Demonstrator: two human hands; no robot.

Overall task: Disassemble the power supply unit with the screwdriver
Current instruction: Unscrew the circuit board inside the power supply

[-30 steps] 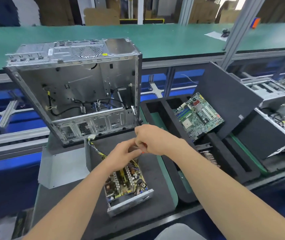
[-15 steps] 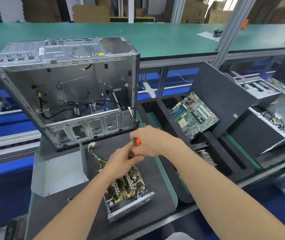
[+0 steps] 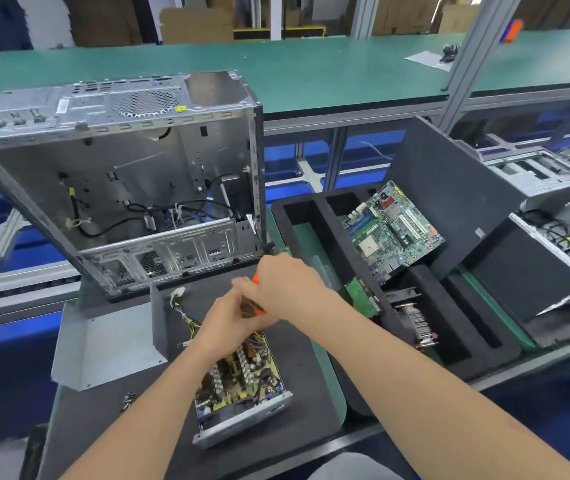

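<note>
The power supply unit (image 3: 242,389) lies open on the black mat, its circuit board and capacitors exposed, with a bundle of yellow and black wires (image 3: 184,315) trailing to a white plug. Its bent metal cover (image 3: 103,344) lies to the left. My right hand (image 3: 290,289) grips the orange-handled screwdriver (image 3: 255,279) over the far end of the unit. My left hand (image 3: 228,323) is curled against the screwdriver just below the right hand. The tool's tip is hidden by my hands.
An empty computer case (image 3: 120,188) stands tilted behind the unit. A black foam tray (image 3: 328,244) at the right holds a motherboard (image 3: 392,230), a small green card (image 3: 363,297) and a heatsink (image 3: 418,323). Loose screws (image 3: 127,400) lie on the mat at left.
My view has shifted a little, so everything sits slightly lower and more to the left. Both hands stay together over the unit, and more of the orange handle now shows.
</note>
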